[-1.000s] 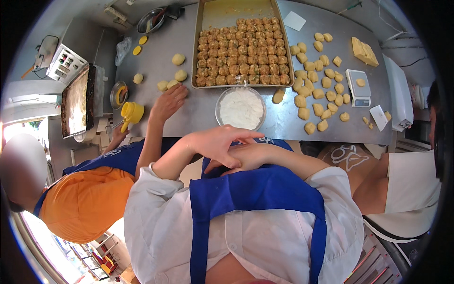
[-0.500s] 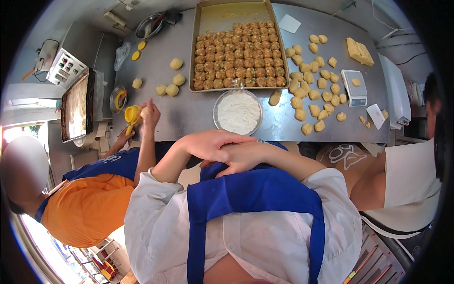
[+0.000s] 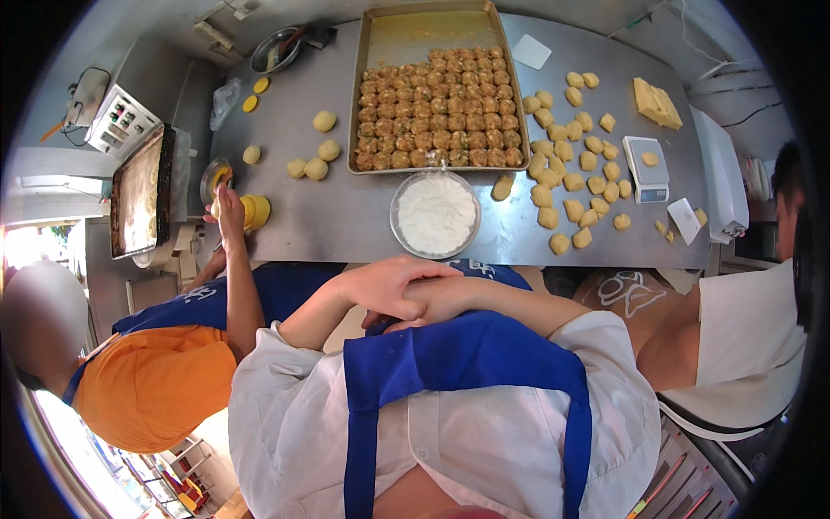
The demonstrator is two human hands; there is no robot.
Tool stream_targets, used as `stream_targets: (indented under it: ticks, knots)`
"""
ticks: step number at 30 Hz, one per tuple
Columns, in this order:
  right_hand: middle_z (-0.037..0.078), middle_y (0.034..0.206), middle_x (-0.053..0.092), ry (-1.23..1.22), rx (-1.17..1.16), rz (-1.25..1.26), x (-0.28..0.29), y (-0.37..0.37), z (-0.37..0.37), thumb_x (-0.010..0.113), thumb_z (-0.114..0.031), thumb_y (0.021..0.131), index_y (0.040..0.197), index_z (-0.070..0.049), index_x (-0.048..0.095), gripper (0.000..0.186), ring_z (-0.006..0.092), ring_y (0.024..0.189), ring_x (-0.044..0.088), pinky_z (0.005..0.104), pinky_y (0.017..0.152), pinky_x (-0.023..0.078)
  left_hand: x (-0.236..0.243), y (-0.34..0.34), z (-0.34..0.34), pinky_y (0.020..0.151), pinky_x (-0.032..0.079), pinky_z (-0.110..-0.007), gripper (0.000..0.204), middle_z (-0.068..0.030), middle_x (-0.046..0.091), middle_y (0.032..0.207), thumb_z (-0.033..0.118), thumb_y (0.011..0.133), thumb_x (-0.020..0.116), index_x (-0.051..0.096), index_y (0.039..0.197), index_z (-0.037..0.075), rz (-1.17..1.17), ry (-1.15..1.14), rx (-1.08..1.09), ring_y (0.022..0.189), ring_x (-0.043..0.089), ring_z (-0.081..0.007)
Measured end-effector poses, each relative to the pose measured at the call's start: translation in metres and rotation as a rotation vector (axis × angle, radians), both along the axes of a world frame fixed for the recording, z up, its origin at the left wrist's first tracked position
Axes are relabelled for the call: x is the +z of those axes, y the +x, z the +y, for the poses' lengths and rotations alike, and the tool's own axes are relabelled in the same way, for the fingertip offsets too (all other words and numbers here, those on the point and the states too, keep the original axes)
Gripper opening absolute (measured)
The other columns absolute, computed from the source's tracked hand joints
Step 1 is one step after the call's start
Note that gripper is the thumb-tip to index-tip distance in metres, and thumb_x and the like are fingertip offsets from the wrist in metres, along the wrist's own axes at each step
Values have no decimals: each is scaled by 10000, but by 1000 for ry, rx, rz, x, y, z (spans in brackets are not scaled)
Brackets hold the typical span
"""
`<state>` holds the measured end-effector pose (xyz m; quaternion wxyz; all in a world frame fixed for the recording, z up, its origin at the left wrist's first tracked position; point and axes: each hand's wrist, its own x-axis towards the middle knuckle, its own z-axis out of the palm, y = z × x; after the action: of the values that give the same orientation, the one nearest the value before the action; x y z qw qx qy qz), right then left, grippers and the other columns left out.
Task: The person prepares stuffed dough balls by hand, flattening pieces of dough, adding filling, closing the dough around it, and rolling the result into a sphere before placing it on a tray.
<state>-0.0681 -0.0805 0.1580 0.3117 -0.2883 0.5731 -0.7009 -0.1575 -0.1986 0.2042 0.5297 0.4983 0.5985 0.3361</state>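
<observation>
My hands are clasped in front of my blue apron, at the near side of the metal table. My left hand [image 3: 393,284] lies over my right hand [image 3: 435,300] and is closed round it, its thumb across the front. The right hand's fingers are mostly hidden under the left. Just beyond them stands a clear bowl of white flour [image 3: 435,214]. Behind that bowl is a large metal tray [image 3: 424,28] with rows of brown, flecked filling balls [image 3: 432,112]. Neither hand touches anything on the table.
Many yellow dough pieces [image 3: 573,182] lie to the right, near a scale [image 3: 646,177], a yellow block [image 3: 656,104] and a scraper [image 3: 685,220]. At left, a co-worker's hand [image 3: 230,212] is by a yellow mould [image 3: 256,212] and a small bowl; pale dough balls [image 3: 316,168] lie nearby.
My clasped hands have drawn slightly toward me, the left closing further over the right. The co-worker's hand at left has moved from a dough piece toward the small bowl; the yellow mould has shifted.
</observation>
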Motion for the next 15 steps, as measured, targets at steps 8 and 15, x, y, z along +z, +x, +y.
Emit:
stream_targets:
  ticks: [8, 15]
  knots:
    - [164, 1165, 649, 36, -3, 27, -4, 1, 5, 705, -289, 869, 1200, -11, 610, 443, 290, 1123, 606, 390, 972, 471, -12, -1, 10, 997, 467, -387, 826, -182, 628, 1251, 191, 612, 614, 474, 1418, 74, 2, 30, -96, 1149, 612, -321]
    - [165, 1129, 659, 62, -10, 33, -6, 4, 16, 709, -288, 859, 1175, -11, 619, 430, 293, 1089, 620, 395, 949, 480, -19, 3, 16, 1011, 459, -395, 808, -201, 615, 1259, 180, 635, 593, 453, 1417, 31, -12, 63, -73, 1172, 596, -335]
